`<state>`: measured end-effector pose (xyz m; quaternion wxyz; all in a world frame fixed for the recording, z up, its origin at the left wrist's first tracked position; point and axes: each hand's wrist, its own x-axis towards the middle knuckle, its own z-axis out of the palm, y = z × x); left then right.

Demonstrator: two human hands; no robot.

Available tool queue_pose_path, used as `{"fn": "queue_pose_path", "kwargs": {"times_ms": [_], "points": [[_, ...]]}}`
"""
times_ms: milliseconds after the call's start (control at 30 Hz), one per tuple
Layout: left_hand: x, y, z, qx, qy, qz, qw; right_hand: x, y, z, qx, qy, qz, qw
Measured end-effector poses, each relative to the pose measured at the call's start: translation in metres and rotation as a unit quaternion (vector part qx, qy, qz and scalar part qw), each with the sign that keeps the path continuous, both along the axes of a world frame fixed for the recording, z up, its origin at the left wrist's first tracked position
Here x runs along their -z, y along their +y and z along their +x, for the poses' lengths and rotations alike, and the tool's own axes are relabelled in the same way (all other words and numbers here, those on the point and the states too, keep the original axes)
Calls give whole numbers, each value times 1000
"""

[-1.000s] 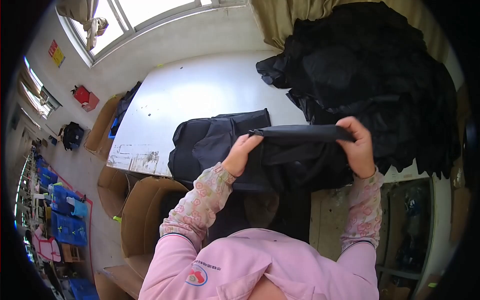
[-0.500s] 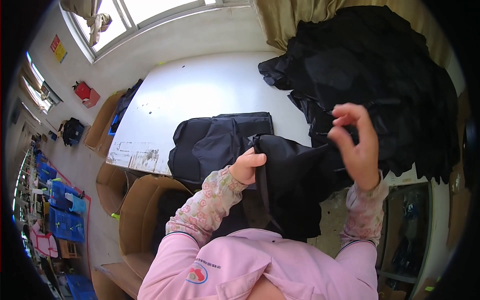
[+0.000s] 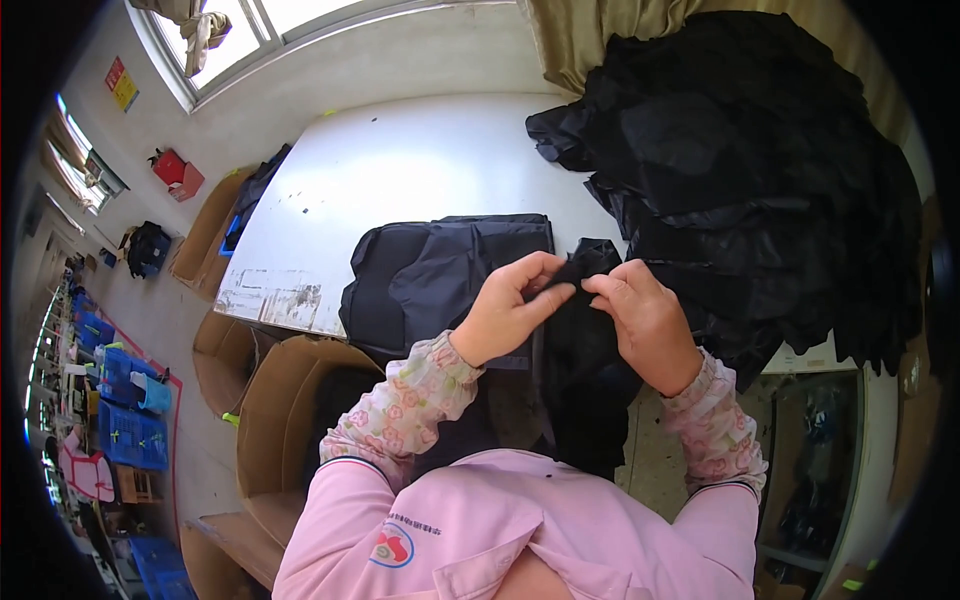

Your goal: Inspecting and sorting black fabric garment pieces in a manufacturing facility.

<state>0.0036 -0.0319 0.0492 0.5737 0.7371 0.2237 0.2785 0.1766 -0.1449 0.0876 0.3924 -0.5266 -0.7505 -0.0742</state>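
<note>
Both of my hands meet at the top edge of a black fabric piece, which hangs down over the near edge of the white table. My left hand pinches the cloth between thumb and fingers. Close beside it, my right hand is closed with thumb and fingertips together on the same edge. Just left of them lies a flat stack of black fabric pieces. A large heap of black fabric covers the right side of the table.
The white table stands against the wall below a window. Open cardboard boxes stand at its near left, one with dark material inside. A glass-fronted cabinet is at the lower right. Blue crates line the floor at far left.
My right hand has come down and left from above the heap and closed on the fabric edge. My left hand has shifted up and right, bringing the fabric's top edge between both hands.
</note>
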Motion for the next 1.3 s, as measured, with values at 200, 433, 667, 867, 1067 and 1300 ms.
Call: {"fn": "queue_pose_path", "kwargs": {"times_ms": [200,433,667,867,1067,1300], "points": [[-3,31,-27,59,-333,-368,866,-17,-9,23,19,11,-12,1000],[2,56,-22,3,-263,-322,909,-26,-12,22,3,21,-69,997],[100,60,-60,23,-43,-169,984,-74,1,55,11,306,-94,947],[186,-19,-90,399,-92,-389,826,-91,16,48,-98,466,-89,875],[122,-38,-33,216,-371,-622,655,-88,12,27,-146,527,-125,828],[114,18,13,364,-406,-438,715,-8,41,15,-90,434,-148,884]]}}
